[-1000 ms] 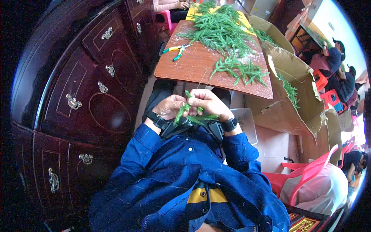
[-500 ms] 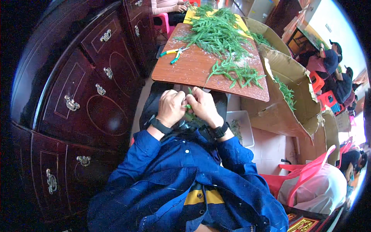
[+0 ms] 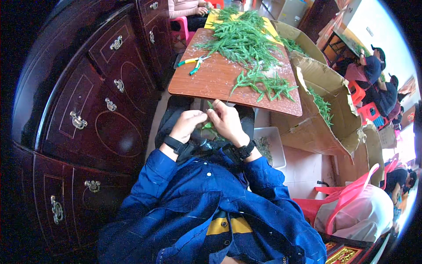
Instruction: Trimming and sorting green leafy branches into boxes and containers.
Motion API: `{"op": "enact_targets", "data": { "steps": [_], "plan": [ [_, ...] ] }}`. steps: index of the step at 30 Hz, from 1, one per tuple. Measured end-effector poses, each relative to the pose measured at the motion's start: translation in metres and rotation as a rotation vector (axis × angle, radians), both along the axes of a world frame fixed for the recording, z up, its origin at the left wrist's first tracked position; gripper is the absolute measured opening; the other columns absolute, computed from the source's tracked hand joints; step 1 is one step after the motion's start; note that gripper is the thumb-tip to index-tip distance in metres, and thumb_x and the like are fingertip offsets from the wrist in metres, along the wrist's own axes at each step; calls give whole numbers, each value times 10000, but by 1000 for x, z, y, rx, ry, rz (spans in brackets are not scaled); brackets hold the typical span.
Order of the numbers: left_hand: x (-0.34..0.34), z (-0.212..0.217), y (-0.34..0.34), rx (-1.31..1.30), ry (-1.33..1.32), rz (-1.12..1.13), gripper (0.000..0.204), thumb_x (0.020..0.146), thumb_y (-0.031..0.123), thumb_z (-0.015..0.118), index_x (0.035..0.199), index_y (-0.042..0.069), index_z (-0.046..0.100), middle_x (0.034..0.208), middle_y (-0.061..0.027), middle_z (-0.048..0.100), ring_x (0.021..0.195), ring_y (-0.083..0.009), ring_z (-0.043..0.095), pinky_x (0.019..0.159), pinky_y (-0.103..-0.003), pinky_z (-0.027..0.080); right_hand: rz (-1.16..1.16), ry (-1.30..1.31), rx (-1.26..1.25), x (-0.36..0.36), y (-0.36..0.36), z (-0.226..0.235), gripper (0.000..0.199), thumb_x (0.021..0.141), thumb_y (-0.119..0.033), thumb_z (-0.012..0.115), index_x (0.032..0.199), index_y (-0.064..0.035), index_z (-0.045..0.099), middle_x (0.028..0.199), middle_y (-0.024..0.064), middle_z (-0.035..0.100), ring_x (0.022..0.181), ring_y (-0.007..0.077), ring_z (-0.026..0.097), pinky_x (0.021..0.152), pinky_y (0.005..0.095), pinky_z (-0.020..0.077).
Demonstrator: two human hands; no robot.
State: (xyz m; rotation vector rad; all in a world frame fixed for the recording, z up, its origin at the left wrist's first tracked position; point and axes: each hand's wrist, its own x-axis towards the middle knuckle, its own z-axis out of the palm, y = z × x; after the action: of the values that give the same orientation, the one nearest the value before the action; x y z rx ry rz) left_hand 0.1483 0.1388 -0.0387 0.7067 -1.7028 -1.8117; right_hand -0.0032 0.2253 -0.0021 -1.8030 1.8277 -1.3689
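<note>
A small green leafy sprig (image 3: 208, 126) is between my two hands, just short of the table's near edge and over my lap. My left hand (image 3: 188, 125) has its thumb and fingers pinched together at the sprig's left side. Across from it, my right hand (image 3: 229, 125) grips the sprig between thumb and bent forefinger. Part of the stem is hidden behind the fingers. On the brown table (image 3: 193, 86) lie several loose green sprigs (image 3: 263, 86), with a large heap of green foliage (image 3: 241, 39) behind them. Pliers with yellow and green handles (image 3: 193, 64) rest at the left.
A cardboard box (image 3: 307, 125) with greenery stands right of the table. Below it sits a white plastic bin (image 3: 277, 147) holding small scraps. Dark wooden drawers (image 3: 83, 101) line my left. A pink chair (image 3: 343, 202) is at my right. Other people sit at the far end and far right.
My left hand has turned and its fingers have straightened somewhat, showing more of the sprig. Both hands sit slightly farther left in the picture, as the whole view has shifted a little.
</note>
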Motion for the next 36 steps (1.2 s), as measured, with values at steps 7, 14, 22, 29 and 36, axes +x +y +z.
{"op": "enact_targets", "data": {
  "steps": [7, 14, 22, 29, 36],
  "plan": [
    [6, -3, 5, 573, 101, 6, 245, 984, 334, 547, 1025, 112, 644, 903, 21, 633, 791, -101, 579, 717, -300, 477, -29, 48, -60, 7, -2, -3, 166, 882, -172, 625, 879, -21, 556, 686, 173, 629, 652, 339, 659, 576, 390, 496],
    [1, 10, 21, 804, 319, 28, 144, 944, 276, 610, 937, 136, 643, 840, 15, 625, 738, -125, 572, 697, -273, 454, -3, 11, -59, 14, -3, -3, 149, 896, -165, 613, 865, -32, 553, 675, 134, 640, 620, 280, 655, 554, 357, 487],
    [-3, 14, 17, 42, 246, 229, 68, 903, 141, 637, 914, 75, 627, 787, -10, 636, 731, -157, 604, 714, -277, 472, 406, -1059, 246, -2, -8, -26, 123, 978, -185, 543, 903, -88, 547, 725, 3, 591, 545, 99, 524, 497, 247, 423],
    [4, 42, 16, 144, 318, 76, 146, 911, 117, 597, 926, -27, 616, 851, -102, 666, 792, -201, 652, 763, -298, 512, 546, -1058, 119, -6, -1, 7, 147, 997, -221, 545, 936, -87, 531, 722, -8, 555, 605, 98, 531, 570, 222, 424],
    [7, 26, 5, 626, 477, -343, 245, 945, 169, 546, 986, -53, 640, 885, -154, 671, 802, -236, 662, 760, -339, 531, 599, -923, 149, -12, 7, 16, 127, 1002, -191, 536, 952, -75, 517, 723, 9, 563, 666, 119, 586, 597, 230, 444]
  ]
}}
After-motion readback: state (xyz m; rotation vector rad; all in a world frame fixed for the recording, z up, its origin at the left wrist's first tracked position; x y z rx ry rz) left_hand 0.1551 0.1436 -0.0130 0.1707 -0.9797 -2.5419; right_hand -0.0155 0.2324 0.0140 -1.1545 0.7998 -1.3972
